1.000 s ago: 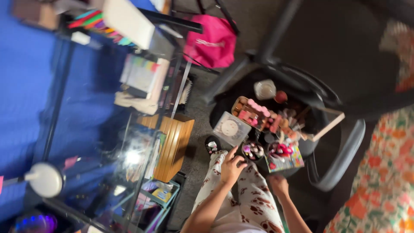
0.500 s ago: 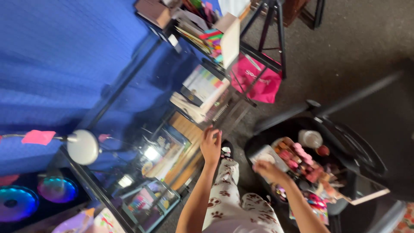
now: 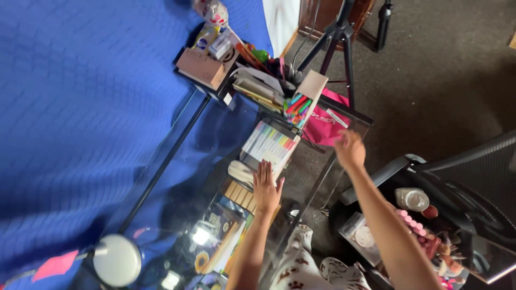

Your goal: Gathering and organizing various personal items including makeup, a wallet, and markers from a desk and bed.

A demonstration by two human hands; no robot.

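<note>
- The right hand point(image 3: 350, 150) is blurred, so I cannot tell how its fingers stand; it is above the pink bag point(image 3: 322, 126).
- The left hand point(image 3: 266, 187) lies flat with spread fingers on the glass desk point(image 3: 177, 161), touching a flat marker set point(image 3: 269, 144).
- A card box of markers point(image 3: 302, 99) stands just beyond the hands.

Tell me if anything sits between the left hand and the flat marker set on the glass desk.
Nothing visible does. The left hand lies flat on the glass desk, its fingertips at the near edge of the marker set. The right hand is off to the side, over the pink bag.
</note>
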